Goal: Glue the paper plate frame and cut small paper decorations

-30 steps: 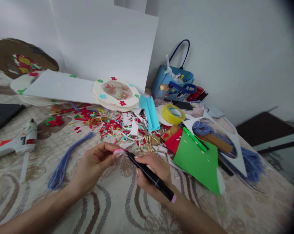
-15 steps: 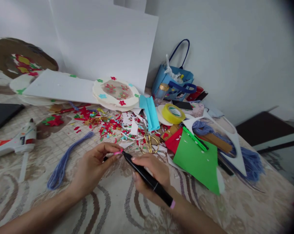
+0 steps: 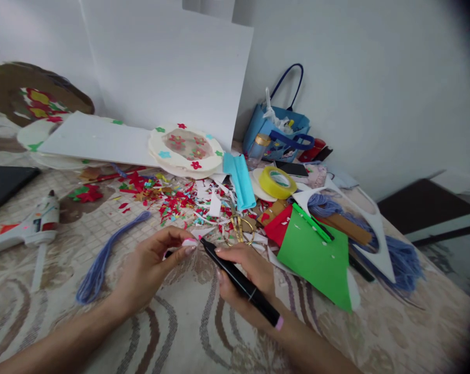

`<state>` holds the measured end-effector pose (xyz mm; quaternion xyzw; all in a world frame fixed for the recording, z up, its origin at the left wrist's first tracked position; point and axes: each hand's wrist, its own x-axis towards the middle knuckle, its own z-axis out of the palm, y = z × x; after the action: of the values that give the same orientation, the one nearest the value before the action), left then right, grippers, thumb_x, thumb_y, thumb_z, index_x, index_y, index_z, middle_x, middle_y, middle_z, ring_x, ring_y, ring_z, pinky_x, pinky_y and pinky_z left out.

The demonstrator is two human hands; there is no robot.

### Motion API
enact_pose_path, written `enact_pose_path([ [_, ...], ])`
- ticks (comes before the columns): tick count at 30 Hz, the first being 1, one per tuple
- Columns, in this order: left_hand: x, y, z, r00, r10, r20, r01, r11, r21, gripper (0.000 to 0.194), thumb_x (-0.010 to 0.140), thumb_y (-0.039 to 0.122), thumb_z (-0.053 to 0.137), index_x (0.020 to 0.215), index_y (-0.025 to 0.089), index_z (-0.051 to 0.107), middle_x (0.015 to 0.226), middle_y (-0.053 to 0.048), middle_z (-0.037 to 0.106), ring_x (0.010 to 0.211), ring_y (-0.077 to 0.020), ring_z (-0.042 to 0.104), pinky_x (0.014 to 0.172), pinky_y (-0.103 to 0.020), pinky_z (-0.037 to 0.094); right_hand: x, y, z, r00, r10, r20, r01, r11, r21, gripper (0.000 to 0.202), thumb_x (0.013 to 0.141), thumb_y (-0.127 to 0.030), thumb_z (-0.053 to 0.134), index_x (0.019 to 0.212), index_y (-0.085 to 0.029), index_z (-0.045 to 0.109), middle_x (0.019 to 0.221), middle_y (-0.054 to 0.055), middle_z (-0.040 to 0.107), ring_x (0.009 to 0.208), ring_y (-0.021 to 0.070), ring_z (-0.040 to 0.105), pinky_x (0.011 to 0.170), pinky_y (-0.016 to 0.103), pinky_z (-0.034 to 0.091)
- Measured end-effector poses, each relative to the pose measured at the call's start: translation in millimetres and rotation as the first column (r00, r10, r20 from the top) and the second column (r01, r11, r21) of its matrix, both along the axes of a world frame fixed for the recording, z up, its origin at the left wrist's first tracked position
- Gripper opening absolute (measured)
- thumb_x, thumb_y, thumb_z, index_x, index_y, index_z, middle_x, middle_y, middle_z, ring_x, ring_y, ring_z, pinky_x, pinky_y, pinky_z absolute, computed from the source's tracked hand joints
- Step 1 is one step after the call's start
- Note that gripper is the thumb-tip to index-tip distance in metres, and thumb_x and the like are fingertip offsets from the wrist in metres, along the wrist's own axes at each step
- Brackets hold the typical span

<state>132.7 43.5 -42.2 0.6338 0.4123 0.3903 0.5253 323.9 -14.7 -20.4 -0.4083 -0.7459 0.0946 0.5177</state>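
Note:
Between the thumb and fingers of my left hand [image 3: 155, 265] is pinched a small pink-and-white piece [image 3: 188, 242], perhaps paper; its full shape is hidden. A short black end, perhaps a marker cap, pokes out beside those fingers. My right hand [image 3: 248, 280] is wrapped round a black marker [image 3: 238, 283] with a pink rear end. The marker's tip points left, just apart from the small piece. Gold-handled scissors [image 3: 240, 228] lie beyond my hands, among paper scraps [image 3: 180, 200].
A hot glue gun [image 3: 43, 223] and a blue yarn bundle [image 3: 106, 259] lie at left. On the right are green paper [image 3: 316, 265], a green marker [image 3: 311, 222] and yellow tape [image 3: 277, 183]. Behind stand a flower-decorated disc [image 3: 157, 150], a blue mask [image 3: 240, 182] and a blue bag [image 3: 254, 124].
My right hand has drawn the marker slightly right and away from the small piece. The piece has tilted in my left fingers and shows more white.

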Motion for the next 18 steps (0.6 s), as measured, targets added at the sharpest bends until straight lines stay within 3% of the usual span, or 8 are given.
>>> enact_pose_path([
  [11, 2, 0, 0.4, 0.997, 0.052, -0.053, -0.053, 0.999, -0.009, 0.014, 0.076, 0.032, 0.066, 0.080, 0.020, 0.063, 0.081, -0.004, 0.066, 0.078, -0.0186, 0.060, 0.072, -0.030, 0.046, -1, 1, -11.1, 0.995, 0.084, 0.052, -0.082, 0.996, -0.041, 0.028, 0.080, -0.019, 0.055, 0.108, -0.021, 0.055, 0.090, 0.006, 0.066, 0.081, 0.0164, 0.064, 0.074, 0.028, 0.053],
  [14, 1, 1, -2.0, 0.999, 0.051, -0.013, -0.051, 0.999, 0.003, 0.011, 0.077, 0.030, 0.066, 0.079, 0.020, 0.062, 0.084, -0.004, 0.067, 0.082, -0.0186, 0.060, 0.074, -0.029, 0.045, 1, 2, -8.7, 0.998, 0.051, 0.044, -0.048, 0.997, -0.064, 0.024, 0.080, -0.018, 0.054, 0.103, -0.020, 0.056, 0.085, 0.005, 0.065, 0.077, 0.0162, 0.063, 0.071, 0.028, 0.053],
  [18, 2, 3, -3.1, 0.999, 0.032, 0.040, -0.028, 0.995, -0.093, 0.012, 0.077, 0.029, 0.067, 0.082, 0.020, 0.062, 0.087, -0.003, 0.068, 0.078, -0.0162, 0.060, 0.069, -0.027, 0.046, 3, 1, -7.8, 0.999, 0.010, 0.033, -0.008, 0.999, -0.045, 0.024, 0.079, -0.016, 0.054, 0.103, -0.020, 0.056, 0.086, 0.005, 0.066, 0.077, 0.0163, 0.063, 0.070, 0.028, 0.053],
])
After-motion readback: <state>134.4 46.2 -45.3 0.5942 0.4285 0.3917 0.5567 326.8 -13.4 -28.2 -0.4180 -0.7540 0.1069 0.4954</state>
